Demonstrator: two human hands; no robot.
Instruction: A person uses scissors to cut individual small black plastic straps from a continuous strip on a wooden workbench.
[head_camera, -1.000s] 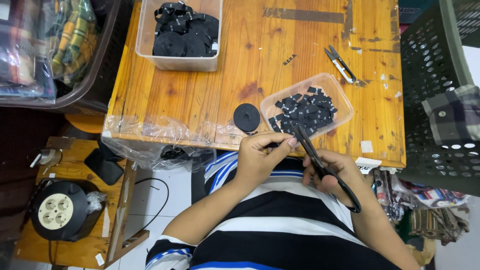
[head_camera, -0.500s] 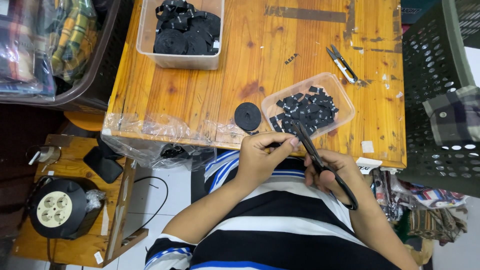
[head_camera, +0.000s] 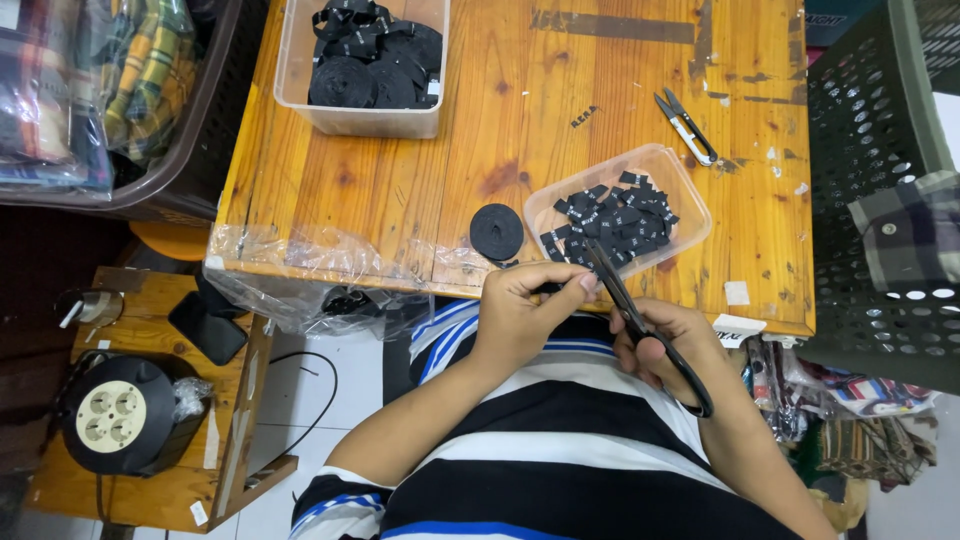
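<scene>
**Scissors at table edge, label strip in left hand**

Containers: clear tub (head_camera: 640, 165) stands on the table (head_camera: 400, 190) at 12 o'clock from the hands, holding a loose heap of short black labels (head_camera: 615, 222). A second tub (head_camera: 330, 115), at 10 o'clock and well apart, holds coils of black ribbon (head_camera: 365, 60). One ribbon roll (head_camera: 497, 231) lies flat on the table just beside the first tub, on its 9 o'clock side. Snips (head_camera: 687, 125) lie at 1 o'clock, beyond the first tub. A dark basket (head_camera: 870, 200) stands at 3 o'clock, off the table.

Scissors (head_camera: 640, 325): black, long axis diagonal, tips toward 11 o'clock and handles toward 5 o'clock. The tips sit over the near rim of the first tub.

Right hand (head_camera: 665, 345): closed around the scissor handles, fingers through the loops. Whether the blades are parted cannot be told.

Left hand (head_camera: 525, 310): fingertips pinched on a short black strip (head_camera: 550, 288) just beside the blades, below the table edge. The two hands are near each other, not touching.
</scene>
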